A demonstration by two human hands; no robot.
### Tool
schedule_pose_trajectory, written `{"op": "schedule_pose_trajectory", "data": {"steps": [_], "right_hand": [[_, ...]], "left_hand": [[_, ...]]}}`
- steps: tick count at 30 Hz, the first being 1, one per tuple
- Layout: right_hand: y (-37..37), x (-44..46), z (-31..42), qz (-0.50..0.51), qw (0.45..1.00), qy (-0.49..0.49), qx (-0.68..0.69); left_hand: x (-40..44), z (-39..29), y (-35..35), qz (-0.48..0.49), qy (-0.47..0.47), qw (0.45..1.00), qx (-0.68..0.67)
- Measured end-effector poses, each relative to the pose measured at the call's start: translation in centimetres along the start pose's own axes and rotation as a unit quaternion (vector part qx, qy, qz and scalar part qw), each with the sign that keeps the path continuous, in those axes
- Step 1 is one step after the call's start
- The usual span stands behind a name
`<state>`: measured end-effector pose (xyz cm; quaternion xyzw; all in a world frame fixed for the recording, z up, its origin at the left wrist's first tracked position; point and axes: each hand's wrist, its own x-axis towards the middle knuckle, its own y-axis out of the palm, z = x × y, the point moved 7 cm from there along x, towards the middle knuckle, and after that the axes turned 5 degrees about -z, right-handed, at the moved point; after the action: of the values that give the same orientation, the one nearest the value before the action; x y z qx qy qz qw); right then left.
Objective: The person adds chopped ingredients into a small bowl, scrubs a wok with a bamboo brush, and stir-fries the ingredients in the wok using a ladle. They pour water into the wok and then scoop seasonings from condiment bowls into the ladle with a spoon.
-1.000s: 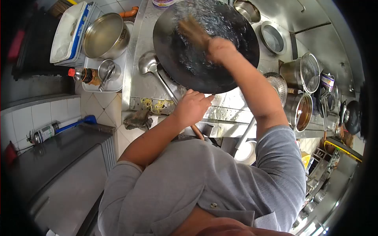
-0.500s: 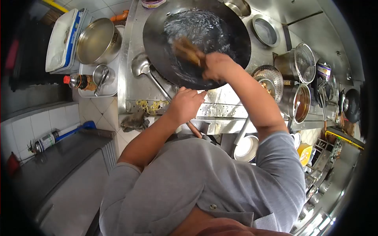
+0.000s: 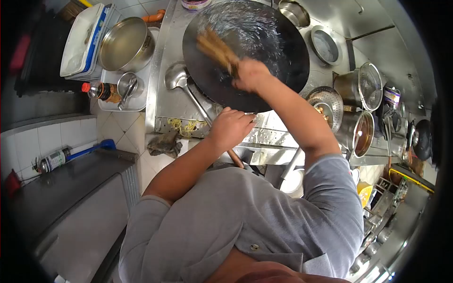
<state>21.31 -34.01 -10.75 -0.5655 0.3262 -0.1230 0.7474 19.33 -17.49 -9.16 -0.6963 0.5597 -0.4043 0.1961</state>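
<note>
A large black wok (image 3: 283, 70) holds swirling clear water. My right hand (image 3: 252, 75) is wrapped round a brown wooden brush (image 3: 216, 47), somewhat blurred, whose far end points to the upper left over the wok. My left hand (image 3: 231, 128) is at the wok's near rim, above the wooden-handled ladle (image 3: 177, 77); its fingers are bent together, and whether they pinch the rim or something on it is hidden. The ladle's bowl lies left of the wok, and its handle runs beneath my left hand.
Left stand a big steel pot (image 3: 125, 45), a white tub (image 3: 80, 42) and a red-capped bottle (image 3: 104, 91). Noodle scraps (image 3: 186, 126) lie on the stove's front edge. Right are a round tin (image 3: 325, 45), a perforated skimmer (image 3: 332, 101) and a pot of reddish liquid (image 3: 362, 134).
My right hand and the brush have moved to the upper left within the wok since half a second ago. My left hand stays by the near rim. The camera view has shifted slightly.
</note>
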Motion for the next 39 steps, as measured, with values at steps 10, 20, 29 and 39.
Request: {"op": "schedule_pose_trajectory", "data": {"steps": [10, 20, 29, 39], "right_hand": [[-7.1, -0.1, -15.8, 0.021, 0.977, 0.120, -0.176], [-0.6, -8.4, -3.1, 0.147, 0.986, 0.023, 0.072], [-6.5, -19.6, -15.3, -0.241, 0.904, 0.354, -0.009], [27.1, -32.1, -2.0, -0.132, 0.717, 0.407, 0.550]], "left_hand": [[-0.2, 0.2, 0.1, 0.017, 0.024, 0.999, -0.039], [-1.0, -0.7, -0.9, 0.058, 0.029, 0.997, -0.044], [-4.7, -2.6, -3.9, 0.050, 0.067, 0.995, -0.056], [-8.8, 6.1, -0.3, 0.016, -0.358, 0.800, -0.481]]}}
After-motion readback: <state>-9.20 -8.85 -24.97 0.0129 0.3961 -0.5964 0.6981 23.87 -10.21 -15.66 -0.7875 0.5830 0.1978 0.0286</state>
